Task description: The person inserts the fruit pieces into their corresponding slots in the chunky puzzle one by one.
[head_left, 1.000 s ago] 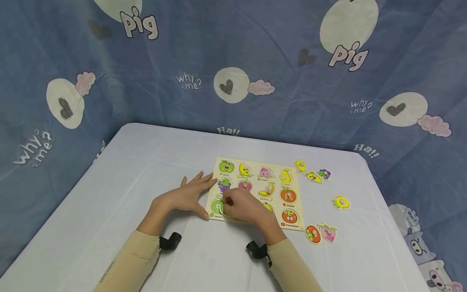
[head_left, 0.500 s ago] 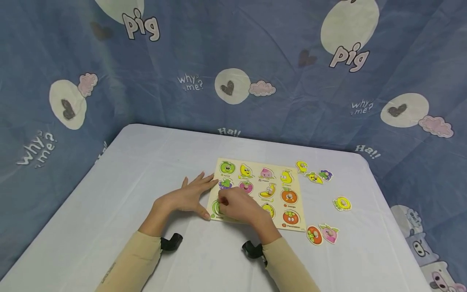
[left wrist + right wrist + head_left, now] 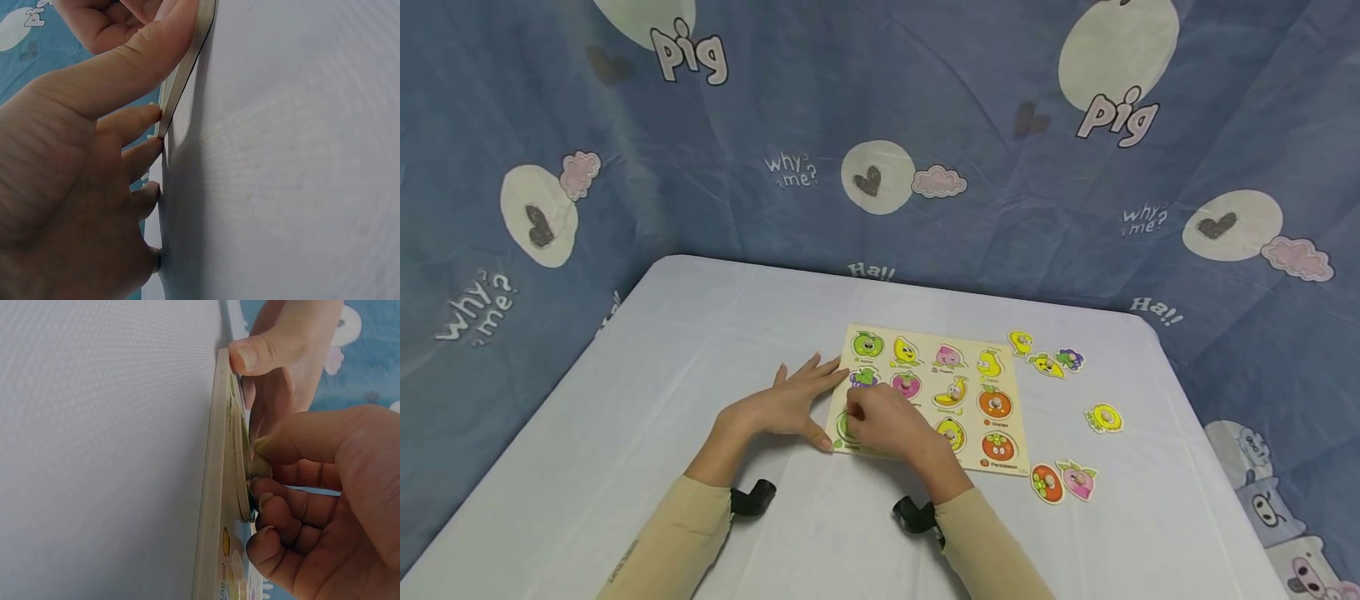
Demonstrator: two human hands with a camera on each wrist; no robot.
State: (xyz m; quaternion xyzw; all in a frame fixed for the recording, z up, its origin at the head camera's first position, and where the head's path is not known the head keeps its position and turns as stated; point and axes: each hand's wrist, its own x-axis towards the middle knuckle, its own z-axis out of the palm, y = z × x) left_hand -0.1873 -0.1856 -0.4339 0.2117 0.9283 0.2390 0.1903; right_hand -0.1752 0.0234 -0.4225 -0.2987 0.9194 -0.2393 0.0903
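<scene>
The wooden fruit puzzle board lies on the table, its printed pictures facing up. My left hand spreads along the board's left side, its thumb at the near left corner and its other fingertips by the edge. At the lower-left melon picture, my right hand pinches the small wooden knob of a puzzle piece between thumb and fingertips. In the right wrist view that piece sits slightly tilted against the board's face. From the head view the right hand hides most of it, with some green showing at its left.
Loose knobbed pieces lie right of the board: yellow fruits, grapes, a round yellow piece, a red one and a pink peach. Knobbed banana and orange pieces sit on the board. A patterned blue cloth hangs behind.
My right hand has shifted a little to the left over the melon picture, covering more of the green. The left hand stays at the board's edge.
</scene>
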